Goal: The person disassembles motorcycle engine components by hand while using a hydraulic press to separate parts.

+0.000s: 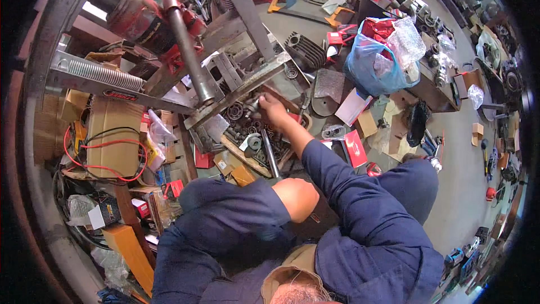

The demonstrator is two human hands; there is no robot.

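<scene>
My right hand (272, 109) reaches into a wooden-sided box (246, 156) full of greasy metal parts. Its fingers are closed at the box's far side, but what they pinch is hidden. Near them lie a bearing-like ring (235, 111) and other small parts. A shiny metal rod (270, 153) slants out over the box's near edge, beside a grey ring-shaped part (254, 142). My left arm bends across my lap in a dark blue sleeve; bare skin (295, 200) shows past the cuff, and the fingers of my left hand are hidden.
Above the box stands a steel press frame with coil springs (101, 73), a red jack (143, 22) and a long metal pipe (190, 50). A blue plastic bag (365, 67) bulges at the right. Cardboard boxes (112, 135) and a red cable (70, 149) crowd the left.
</scene>
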